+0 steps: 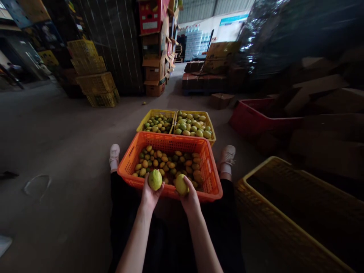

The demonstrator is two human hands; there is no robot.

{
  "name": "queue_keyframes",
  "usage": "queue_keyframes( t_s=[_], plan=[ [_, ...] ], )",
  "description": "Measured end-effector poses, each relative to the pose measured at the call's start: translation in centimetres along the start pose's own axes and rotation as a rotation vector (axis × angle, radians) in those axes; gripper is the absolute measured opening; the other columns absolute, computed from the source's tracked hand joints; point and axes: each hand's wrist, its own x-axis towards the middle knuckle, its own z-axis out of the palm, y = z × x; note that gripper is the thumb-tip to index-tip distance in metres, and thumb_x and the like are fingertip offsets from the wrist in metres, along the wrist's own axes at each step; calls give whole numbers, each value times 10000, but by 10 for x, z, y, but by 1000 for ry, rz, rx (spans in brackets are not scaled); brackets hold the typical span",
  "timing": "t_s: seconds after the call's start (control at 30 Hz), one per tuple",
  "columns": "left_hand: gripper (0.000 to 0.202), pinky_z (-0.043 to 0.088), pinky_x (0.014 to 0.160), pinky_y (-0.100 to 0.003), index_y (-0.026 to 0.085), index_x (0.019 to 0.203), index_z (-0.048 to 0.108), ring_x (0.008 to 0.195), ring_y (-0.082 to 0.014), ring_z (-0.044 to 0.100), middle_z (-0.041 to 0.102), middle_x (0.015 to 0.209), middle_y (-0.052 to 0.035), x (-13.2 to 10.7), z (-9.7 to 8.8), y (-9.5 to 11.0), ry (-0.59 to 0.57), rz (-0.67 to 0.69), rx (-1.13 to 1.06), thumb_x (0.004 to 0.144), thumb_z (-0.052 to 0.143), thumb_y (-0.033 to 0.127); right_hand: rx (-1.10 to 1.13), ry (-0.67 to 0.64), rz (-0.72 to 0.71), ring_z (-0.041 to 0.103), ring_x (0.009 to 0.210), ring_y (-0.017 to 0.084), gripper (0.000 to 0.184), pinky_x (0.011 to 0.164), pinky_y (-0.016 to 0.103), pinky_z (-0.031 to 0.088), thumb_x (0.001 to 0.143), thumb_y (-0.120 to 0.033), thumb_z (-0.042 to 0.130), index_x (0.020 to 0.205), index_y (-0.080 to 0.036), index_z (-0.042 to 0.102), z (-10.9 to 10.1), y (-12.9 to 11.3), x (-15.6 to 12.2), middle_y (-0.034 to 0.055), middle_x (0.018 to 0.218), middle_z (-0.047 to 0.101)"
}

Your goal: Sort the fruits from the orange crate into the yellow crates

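Note:
My left hand point(151, 193) is wrapped round a yellow-green lemon point(155, 179), which rests in the palm with its upper side showing. In my right hand point(190, 195) is another yellow-green lemon point(181, 184), gripped with the thumb on its right side. Both hands are over the near rim of an orange plastic crate point(170, 138). Inside that crate lie many similar fruits point(163, 159), from deep yellow to dark green. Behind it, touching or almost touching, stand a left yellow crate point(141, 122) and a right yellow crate point(212, 131), both holding yellow and green fruit.
My legs straddle the orange crate, a shoe point(114, 152) on each side. At right are a large yellow crate point(273, 197) and a red crate point(241, 117) by cardboard pieces. Stacked yellow crates point(95, 81) and cardboard boxes point(153, 72) stand behind. One fruit point(143, 103) lies on the floor.

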Motion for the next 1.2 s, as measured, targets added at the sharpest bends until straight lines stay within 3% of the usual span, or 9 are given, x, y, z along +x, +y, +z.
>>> queue_keyframes(
  t_s=[0.1, 0.2, 0.33, 0.43, 0.5, 0.7, 0.9, 1.07, 1.2],
  plan=[
    [319, 497, 432, -201, 104, 971, 629, 545, -136, 599, 651, 702, -73, -3, -2, 2, -11, -22, -2, 868, 508, 381, 88, 87, 72, 620, 517, 133, 256, 422, 220, 491, 701, -406, 676, 818, -195, 591, 2, 2, 0, -26, 615, 667],
    [445, 469, 417, -190, 46, 921, 643, 524, -133, 570, 623, 659, -122, -2, -7, 3, -118, -78, -35, 900, 391, 412, 127, 161, 69, 620, 499, 140, 208, 464, 261, 522, 766, -404, 604, 809, -204, 561, 2, 4, 2, -31, 583, 659],
    [426, 456, 404, -179, 67, 1127, 596, 508, -120, 571, 662, 775, -137, 1, -11, 3, -161, -45, -12, 918, 331, 327, 48, 57, 95, 617, 474, 156, 304, 392, 238, 471, 781, -469, 554, 868, -179, 579, 3, 3, -1, 24, 621, 679],
    [428, 445, 383, -168, 157, 1289, 497, 496, -105, 575, 681, 893, -111, 1, -11, 4, -200, -31, 17, 908, 360, 295, 24, -76, 93, 620, 481, 160, 319, 356, 219, 443, 725, -378, 624, 980, -190, 589, 7, -3, -10, 20, 688, 692],
    [443, 454, 394, -166, 161, 1321, 462, 502, -102, 579, 681, 920, -113, 1, -12, 4, -229, -42, 19, 915, 341, 292, 22, -127, 101, 636, 507, 176, 325, 369, 232, 465, 683, -311, 654, 979, -192, 592, 10, -6, -16, 14, 692, 686],
    [400, 501, 488, -198, 60, 1153, 555, 572, -127, 603, 679, 874, -145, 2, -10, 1, -174, -21, 13, 933, 359, 331, 26, -146, 187, 639, 481, 177, 223, 374, 239, 497, 722, -341, 645, 830, -153, 594, 10, -2, -15, 28, 613, 656],
    [289, 516, 579, -241, 122, 976, 608, 661, -151, 631, 670, 794, -81, 4, -4, -3, -70, -3, -8, 929, 403, 321, 3, -98, 195, 617, 460, 149, 260, 430, 249, 534, 738, -403, 653, 820, -161, 606, 8, 4, -6, 21, 603, 664],
    [252, 541, 716, -307, 189, 1122, 578, 821, -165, 651, 678, 960, -48, 1, -4, -5, -165, 74, -35, 898, 467, 219, 12, -100, 72, 599, 564, 108, 290, 442, 186, 494, 641, -371, 747, 837, -188, 635, 5, 6, -7, -8, 708, 679],
    [264, 546, 694, -288, 185, 1115, 594, 811, -158, 648, 675, 981, -43, -3, -5, -5, -220, 59, -24, 859, 530, 207, -2, -104, 31, 605, 631, 97, 308, 469, 156, 479, 588, -333, 779, 840, -213, 649, 5, 5, -11, -27, 763, 685]
  ],
)
